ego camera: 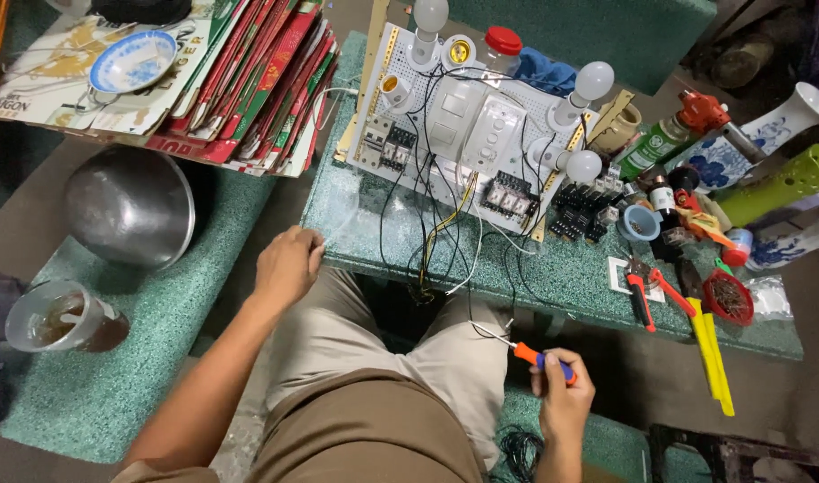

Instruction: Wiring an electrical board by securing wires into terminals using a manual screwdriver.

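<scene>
- Screwdriver (536,358), orange and blue, sits clamped in the right hand (561,394), lower right of frame.
- Left hand (287,266), fingers curled loosely, rests on the green table (553,277) edge, holding nothing, at centre left.
- Wired practice board (463,125) with bulbs lies above.

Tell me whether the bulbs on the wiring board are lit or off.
Off. The white bulbs on the perforated wiring board look plain matte white, with no glow on the switches beside them.

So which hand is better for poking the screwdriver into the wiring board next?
Probably the right hand: it already grips the orange and blue screwdriver, tip pointing up toward the white wiring board. The left hand is empty-looking, resting on the green table's edge, well placed for steadying.
</scene>
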